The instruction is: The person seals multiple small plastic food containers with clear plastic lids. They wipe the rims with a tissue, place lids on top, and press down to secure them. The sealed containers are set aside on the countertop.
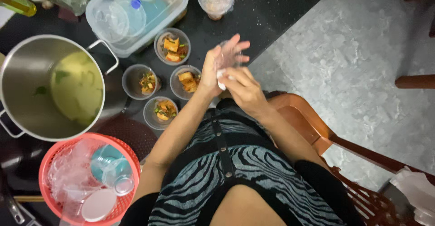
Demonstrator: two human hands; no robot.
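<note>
Four filled cups (166, 79) between pot (27, 85) and hands (233, 74).

A food-preparation place, most likely a home or small-stall kitchen, is suggested. A large steel pot (50, 85) of pale broth is set on a dark worktop (272, 8), beside small clear cups (172, 47) filled with tofu and chopped vegetables. A clear tub (176, 6) of lids, a red basket (115, 146) of empty plastic cups, a wooden chair (312, 131) and a grey stone floor (362, 72) are also seen.
</note>
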